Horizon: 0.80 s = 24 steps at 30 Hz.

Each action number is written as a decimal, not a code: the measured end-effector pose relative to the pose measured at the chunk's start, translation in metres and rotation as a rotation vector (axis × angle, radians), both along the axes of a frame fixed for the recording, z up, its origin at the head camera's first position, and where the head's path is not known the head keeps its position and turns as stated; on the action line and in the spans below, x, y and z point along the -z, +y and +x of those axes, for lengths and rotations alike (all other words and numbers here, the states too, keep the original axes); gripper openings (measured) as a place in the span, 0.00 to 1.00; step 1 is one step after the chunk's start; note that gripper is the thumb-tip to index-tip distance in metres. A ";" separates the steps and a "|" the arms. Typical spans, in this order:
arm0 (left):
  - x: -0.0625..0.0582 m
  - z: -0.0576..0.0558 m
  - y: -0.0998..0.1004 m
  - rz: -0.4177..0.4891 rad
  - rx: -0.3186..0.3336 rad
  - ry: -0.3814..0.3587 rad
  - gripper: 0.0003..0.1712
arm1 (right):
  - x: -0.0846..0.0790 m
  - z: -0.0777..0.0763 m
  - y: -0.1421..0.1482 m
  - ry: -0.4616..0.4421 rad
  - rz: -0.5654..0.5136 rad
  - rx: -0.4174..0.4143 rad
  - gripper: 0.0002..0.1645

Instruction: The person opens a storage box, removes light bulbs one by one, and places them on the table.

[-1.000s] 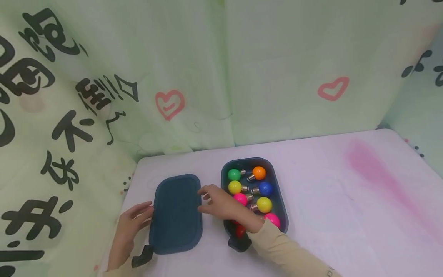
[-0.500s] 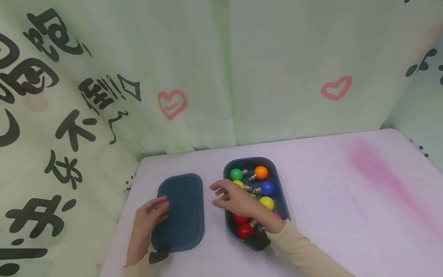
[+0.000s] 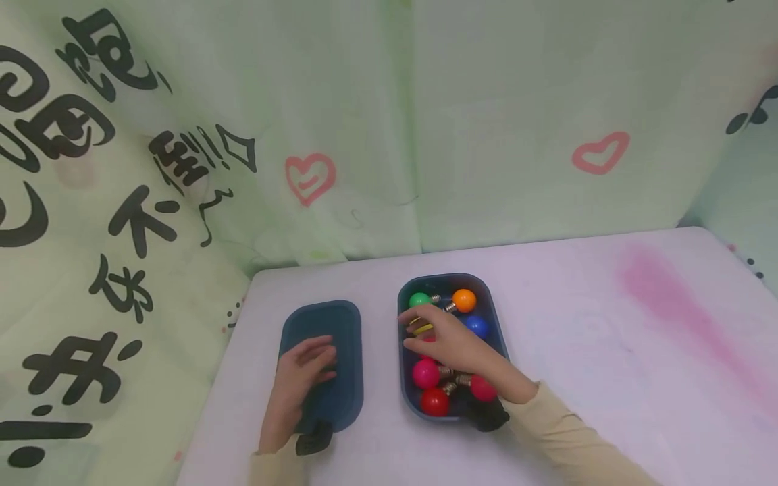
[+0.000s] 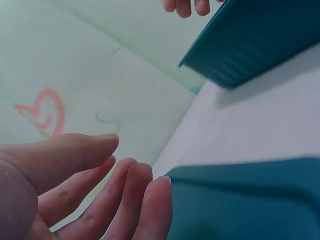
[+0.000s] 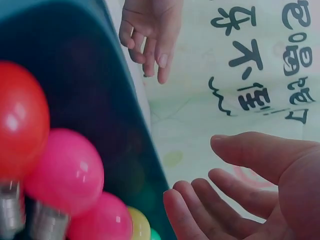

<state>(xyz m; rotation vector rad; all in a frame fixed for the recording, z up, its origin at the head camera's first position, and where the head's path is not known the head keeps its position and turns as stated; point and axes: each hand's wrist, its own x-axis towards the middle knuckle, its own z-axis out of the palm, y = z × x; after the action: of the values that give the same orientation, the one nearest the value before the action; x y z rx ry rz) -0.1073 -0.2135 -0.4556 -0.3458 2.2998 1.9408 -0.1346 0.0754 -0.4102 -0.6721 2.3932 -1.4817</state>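
Note:
My left hand (image 3: 304, 374) hovers over the flat dark-blue lid (image 3: 349, 364), its fingers loosely bent with nothing between them. In the left wrist view those fingers (image 4: 127, 195) overlap the near edge of the lid. Over the left side of the dark-blue tray (image 3: 500, 337) is my right hand (image 3: 452, 341), relaxed and holding nothing. Coloured light bulbs with metal screw bases lie in the tray: a green bulb (image 3: 419, 301), an orange bulb (image 3: 464, 300), a blue bulb (image 3: 477, 327), a red bulb (image 3: 435, 402) and several pink ones. The right hand partly hides a yellow bulb (image 3: 419, 325).
Lid and tray lie side by side on a pale pink table (image 3: 577, 351) with a gap between them. A pale green curtain (image 3: 498, 135) with hearts and black writing hangs behind and to the left. Black straps (image 3: 486, 413) show at both wrists.
Both hands have moved to the right in the head view: the left from the lid's left edge to over it, the right from beside the lid to over the tray. The view shifts slightly.

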 end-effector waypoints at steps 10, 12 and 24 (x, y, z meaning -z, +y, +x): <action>-0.001 -0.007 0.042 0.049 0.076 0.023 0.25 | 0.005 -0.004 0.022 0.035 0.009 0.021 0.22; -0.002 -0.008 0.050 0.045 0.092 0.020 0.26 | 0.005 -0.005 0.025 0.052 0.021 0.028 0.22; 0.002 -0.010 0.078 0.092 0.139 -0.015 0.27 | 0.005 -0.009 0.038 0.041 0.062 0.077 0.24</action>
<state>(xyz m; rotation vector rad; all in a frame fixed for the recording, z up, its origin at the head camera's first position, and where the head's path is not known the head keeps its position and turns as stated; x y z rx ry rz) -0.1169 -0.1355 -0.4577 -0.1856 2.1539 1.9613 -0.1440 0.1130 -0.4151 -0.6089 2.5116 -1.4294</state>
